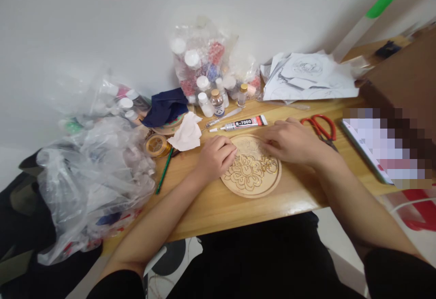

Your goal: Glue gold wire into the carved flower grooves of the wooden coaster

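A round wooden plate [250,192] with a raised rim lies on the table in front of me. Gold-coloured outlines form a flower and a smaller bloom on its lower part, while faint pencil lines show above them. My left hand [217,156] is closed at the plate's left rim, fingers curled together over the edge. At the upper right rim, my right hand [289,141] has its thumb and fingers drawn together; whatever they pinch is hidden or too small to tell. Just beyond the plate lies a B-7000 glue tube [243,123], its nozzle pointing left.
Red-handled pliers [320,128] and a phone [368,151] lie to the right. Left are a gold wire spool [156,145], crumpled tissue [187,131], a green pencil [164,171] and plastic bags [98,171]. Behind stand small bottles [217,102] and drawing sheets [306,76].
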The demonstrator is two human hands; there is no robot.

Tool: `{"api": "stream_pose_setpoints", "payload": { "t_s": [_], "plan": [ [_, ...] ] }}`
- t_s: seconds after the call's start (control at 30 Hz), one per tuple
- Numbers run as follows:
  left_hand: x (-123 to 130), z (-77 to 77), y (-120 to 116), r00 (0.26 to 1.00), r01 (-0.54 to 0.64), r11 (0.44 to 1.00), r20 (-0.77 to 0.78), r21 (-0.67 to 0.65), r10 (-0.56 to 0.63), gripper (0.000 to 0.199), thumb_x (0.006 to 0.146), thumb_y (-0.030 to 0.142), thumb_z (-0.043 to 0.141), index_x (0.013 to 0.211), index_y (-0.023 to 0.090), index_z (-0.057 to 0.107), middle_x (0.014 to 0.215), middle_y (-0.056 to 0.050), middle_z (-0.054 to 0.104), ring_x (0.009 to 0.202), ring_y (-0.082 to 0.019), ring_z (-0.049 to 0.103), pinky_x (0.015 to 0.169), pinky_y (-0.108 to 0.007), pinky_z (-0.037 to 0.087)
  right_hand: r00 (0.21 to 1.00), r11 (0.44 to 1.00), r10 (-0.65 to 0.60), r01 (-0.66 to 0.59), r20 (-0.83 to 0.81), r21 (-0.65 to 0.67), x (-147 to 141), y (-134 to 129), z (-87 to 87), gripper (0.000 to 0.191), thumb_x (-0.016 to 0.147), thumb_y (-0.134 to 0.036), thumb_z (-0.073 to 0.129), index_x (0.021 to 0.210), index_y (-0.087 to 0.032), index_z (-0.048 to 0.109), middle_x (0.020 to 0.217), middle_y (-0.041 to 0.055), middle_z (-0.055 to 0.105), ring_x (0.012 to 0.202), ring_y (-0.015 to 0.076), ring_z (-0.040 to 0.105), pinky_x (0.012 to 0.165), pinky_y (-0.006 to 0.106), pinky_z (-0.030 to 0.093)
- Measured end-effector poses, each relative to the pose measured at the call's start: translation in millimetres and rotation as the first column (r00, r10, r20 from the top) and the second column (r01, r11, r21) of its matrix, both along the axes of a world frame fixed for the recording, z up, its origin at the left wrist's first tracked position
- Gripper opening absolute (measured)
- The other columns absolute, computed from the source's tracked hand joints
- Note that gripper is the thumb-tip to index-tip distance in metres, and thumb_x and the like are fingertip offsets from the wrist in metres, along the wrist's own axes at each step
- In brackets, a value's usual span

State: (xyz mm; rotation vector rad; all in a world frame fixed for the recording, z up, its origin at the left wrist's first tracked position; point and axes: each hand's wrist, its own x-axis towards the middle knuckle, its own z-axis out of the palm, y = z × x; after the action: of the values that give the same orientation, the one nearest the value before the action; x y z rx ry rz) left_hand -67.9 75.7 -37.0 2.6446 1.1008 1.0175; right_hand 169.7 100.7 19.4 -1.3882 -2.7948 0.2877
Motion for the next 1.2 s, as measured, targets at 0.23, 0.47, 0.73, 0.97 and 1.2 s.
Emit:
{"api": "stream_pose_setpoints", "payload": {
  "t_s": [0.23, 0.47, 0.73, 0.97, 1.2],
  "plan": [
    [0, -0.9, 0, 1.0, -0.005, 1.0, -0.005, -0.011, 0.005, 0.022, 0.096, 0.022, 0.049, 0.081, 0.018, 0.064, 0.083, -0.004, 0.063, 0.078, -0.015, 0.057, 0.072, -0.031, 0.044, 0.999, 1.0, 0.005, -0.005, -0.045, 0.012, 0, 1, -0.6, 0.019, 0.087, -0.023, 0.049, 0.069, -0.019, 0.056, 0.069, 0.0048, 0.065, 0.072, 0.0184, 0.054, 0.066, 0.03, 0.025],
    [0, -0.9, 1, 1.0, -0.005, 1.0, -0.004, -0.005, 0.005, 0.022, 0.096, 0.021, 0.049, 0.082, 0.017, 0.065, 0.083, -0.005, 0.063, 0.078, -0.015, 0.056, 0.072, -0.031, 0.045, 0.999, 0.999, 0.002, -0.004, -0.051, -0.042, -1, 0, 3.1, 0.02, 0.087, -0.021, 0.05, 0.067, -0.02, 0.052, 0.066, 0.0033, 0.062, 0.072, 0.0187, 0.055, 0.069, 0.03, 0.029],
    [0, -0.9, 1, 1.0, -0.01, 1.0, -0.012, -0.016, 0.01, 0.022, 0.096, 0.022, 0.049, 0.082, 0.018, 0.065, 0.084, -0.005, 0.064, 0.079, -0.015, 0.057, 0.073, -0.032, 0.046, 0.999, 0.998, -0.007, 0.005, -0.037, -0.061, -7, -4, 6.2, 0.016, 0.087, -0.016, 0.05, 0.087, -0.021, 0.065, 0.093, 0.0068, 0.073, 0.087, 0.0246, 0.062, 0.074, 0.034, 0.031],
    [0, 0.4, 0, 1.0, 0.002, 1.0, 0.002, -0.006, -0.002, 0.021, 0.096, 0.021, 0.049, 0.082, 0.017, 0.064, 0.083, -0.004, 0.063, 0.078, -0.015, 0.056, 0.071, -0.031, 0.045, 0.999, 0.996, -0.02, 0.022, 0.032, -0.084, -11, -6, 8.9, 0.018, 0.089, -0.016, 0.047, 0.088, -0.019, 0.065, 0.095, 0.0073, 0.073, 0.089, 0.0248, 0.063, 0.076, 0.035, 0.031],
    [0, 0.5, 0, 1.0, -0.001, 1.0, 0.006, -0.019, 0.001, 0.02, 0.096, 0.021, 0.05, 0.082, 0.018, 0.064, 0.083, -0.004, 0.063, 0.078, -0.015, 0.057, 0.072, -0.031, 0.045, 1.0, 0.997, -0.016, 0.017, 0.022, -0.071, -11, -6, 6.3, 0.02, 0.092, -0.019, 0.046, 0.093, -0.019, 0.066, 0.103, 0.0101, 0.073, 0.093, 0.0254, 0.063, 0.075, 0.035, 0.032]
  ]
}}
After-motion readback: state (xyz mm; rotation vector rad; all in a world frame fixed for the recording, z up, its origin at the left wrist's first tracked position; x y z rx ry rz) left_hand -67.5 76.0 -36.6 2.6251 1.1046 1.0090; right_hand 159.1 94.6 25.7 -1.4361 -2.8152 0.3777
